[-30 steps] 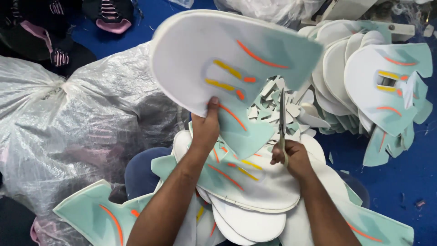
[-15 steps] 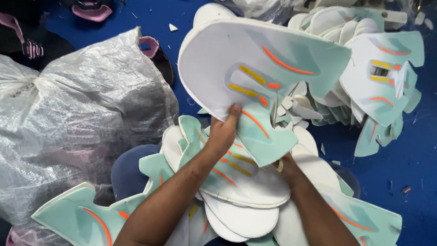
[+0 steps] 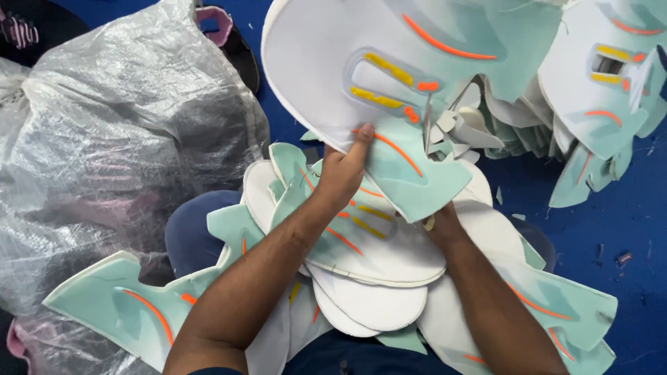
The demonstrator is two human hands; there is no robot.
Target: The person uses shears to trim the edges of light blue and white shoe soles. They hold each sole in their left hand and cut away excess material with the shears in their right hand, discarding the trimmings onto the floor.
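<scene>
Left hand (image 3: 342,175): grip pinched tight on the white and mint foam shoe piece (image 3: 389,90), thumb on top.
Right hand (image 3: 443,226): mostly hidden behind it, grip unclear.
Piece: orange and yellow stripes.

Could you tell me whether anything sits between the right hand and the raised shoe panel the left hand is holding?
Nothing separates them, but the panel itself hides most of the right hand, so its grip cannot be seen. The left hand pinches the panel's lower edge, thumb on its face.

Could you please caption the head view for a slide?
Left hand holds up a white-and-mint foam panel; right hand sits behind it.
</scene>
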